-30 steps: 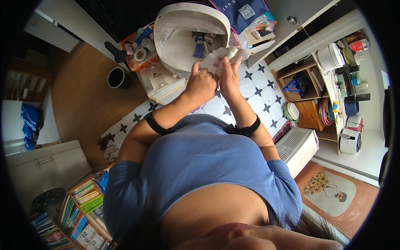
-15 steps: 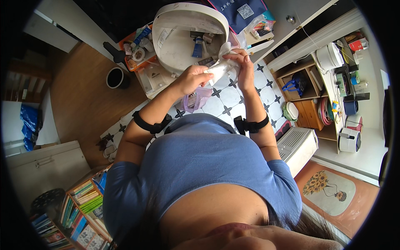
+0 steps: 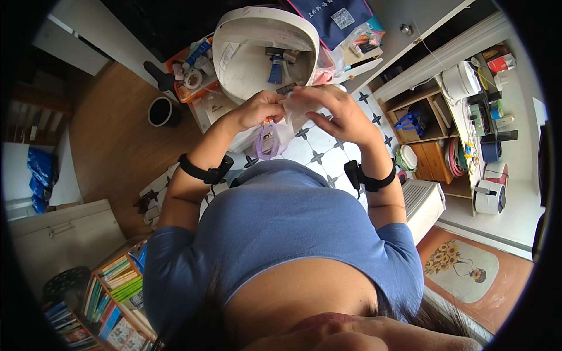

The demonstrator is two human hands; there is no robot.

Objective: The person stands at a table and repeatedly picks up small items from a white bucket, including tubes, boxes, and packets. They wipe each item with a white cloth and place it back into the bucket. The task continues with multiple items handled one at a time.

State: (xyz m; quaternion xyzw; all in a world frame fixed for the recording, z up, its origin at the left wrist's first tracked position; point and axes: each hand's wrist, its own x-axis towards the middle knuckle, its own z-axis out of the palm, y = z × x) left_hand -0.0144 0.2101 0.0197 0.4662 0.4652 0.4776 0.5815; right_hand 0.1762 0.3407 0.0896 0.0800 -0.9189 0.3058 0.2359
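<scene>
My left hand [image 3: 260, 111] is closed, thumb against fingers, pinching a thin white wipe or tissue [image 3: 298, 110]. My right hand [image 3: 341, 116] reaches over the wipe from the right, its fingers stretched leftward and its thumb apart from them. Whether its fingertips touch the wipe cannot be made out. Just beneath both hands hangs or stands a clear plastic bag with a purple rim [image 3: 266, 146]. Beyond them a round white case [image 3: 234, 76] lies open toward me, with a blue tube [image 3: 276, 69] and several small items inside.
An orange tray [image 3: 202, 90] of tubes and jars sits left of the case. A dark blue bag [image 3: 328, 17] and clear packets [image 3: 366, 41] lie at the back right. A black bin [image 3: 164, 111] stands on the wooden floor; shelves [image 3: 433, 117] line the right side.
My right hand has turned and moved down over the wipe, thumb now spread from the fingers. My left hand has shifted slightly left. The wipe has come down, nearer the left hand.
</scene>
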